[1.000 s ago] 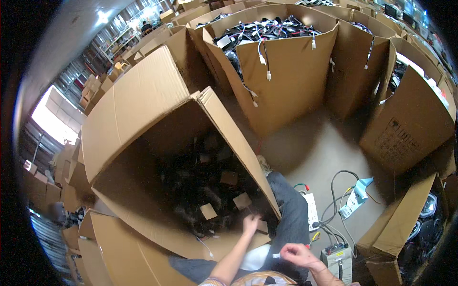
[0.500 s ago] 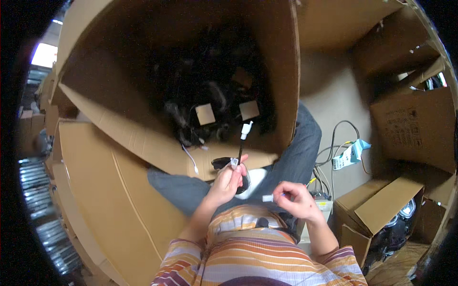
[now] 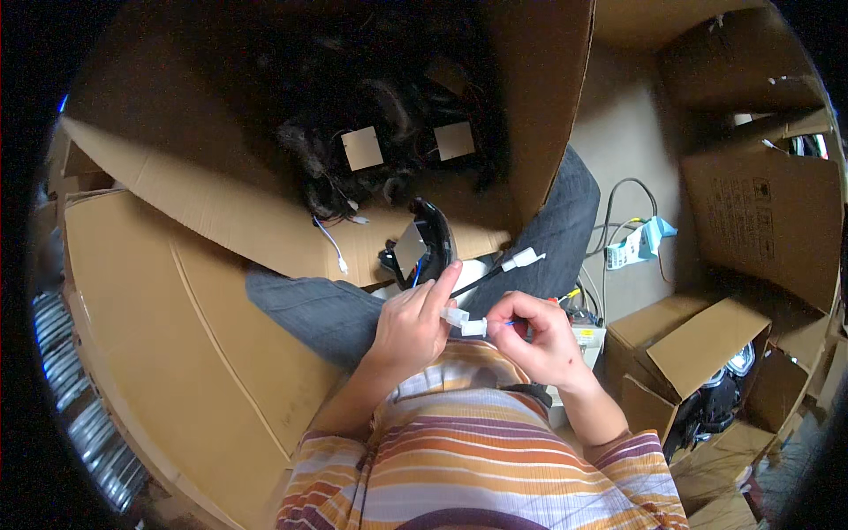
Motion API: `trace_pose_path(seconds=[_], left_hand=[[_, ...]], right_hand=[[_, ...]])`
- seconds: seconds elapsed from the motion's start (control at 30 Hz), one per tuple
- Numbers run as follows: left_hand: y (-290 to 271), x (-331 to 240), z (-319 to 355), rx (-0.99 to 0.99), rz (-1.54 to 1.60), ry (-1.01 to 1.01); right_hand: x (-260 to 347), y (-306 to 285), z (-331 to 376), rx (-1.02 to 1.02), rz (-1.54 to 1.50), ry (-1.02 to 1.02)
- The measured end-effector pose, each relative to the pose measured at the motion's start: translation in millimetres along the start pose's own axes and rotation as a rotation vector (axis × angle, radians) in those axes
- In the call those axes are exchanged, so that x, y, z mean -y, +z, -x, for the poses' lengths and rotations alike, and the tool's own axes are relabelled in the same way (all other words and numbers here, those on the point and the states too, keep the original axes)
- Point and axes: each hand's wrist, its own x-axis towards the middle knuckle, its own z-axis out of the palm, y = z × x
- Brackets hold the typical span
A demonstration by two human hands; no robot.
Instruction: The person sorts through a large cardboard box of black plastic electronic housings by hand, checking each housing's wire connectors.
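One white connector [image 3: 453, 315] sits at the fingertips of the left hand [image 3: 413, 321], and a second white connector [image 3: 474, 328] juts toward it from the right hand [image 3: 541, 341]. The two meet in view between the hands; whether they are locked together cannot be told. The left hand's index finger [image 3: 447, 280] stretches forward while the others curl in around the first connector; its thumb is mostly hidden. The right hand's thumb and index finger are drawn together in a pinch at the rear of the second connector, where a bit of blue wire shows, the connector itself projecting leftward past the tips.

Just beyond the left fingers stands a black curved part [image 3: 434, 231] with a pale square [image 3: 410, 249] on it; whether the hand bears its weight is unclear. A black cable [image 3: 478, 281] runs rightward from beside that hand to a third white connector [image 3: 524, 259], free of the fingers, over the blue-grey trousers [image 3: 565, 216]. Ahead, a large carton [image 3: 203, 196] holds dark parts [image 3: 389, 106].
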Motion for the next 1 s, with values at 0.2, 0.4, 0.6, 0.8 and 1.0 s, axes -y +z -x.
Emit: trace_pose_path(seconds=[0.2,0.4,0.6,0.8,1.0], left_hand=[[1.2,5.6,-4.9,-0.008,-0.039,0.032],[0.9,4.7,-3.2,0.048,-0.088,0.0],[3.9,10.0,1.0,0.001,-0.098,0.004],[3.1,11.4,-5.9,-0.006,-0.132,0.055],[1.0,17.6,-5.3,-0.053,0.186,-0.073]], right_hand=[[3.9,-2.7,0.9,-0.03,0.047,0.087],[1.7,-0.4,0.1,-0.077,0.089,0.099],[-1.3,0.5,-3.4,-0.053,0.291,-0.053],[-10.4,6.3,-5.5,-0.108,0.133,0.059],[-15.2,-7.6,-5.4,0.005,0.199,-0.04]])
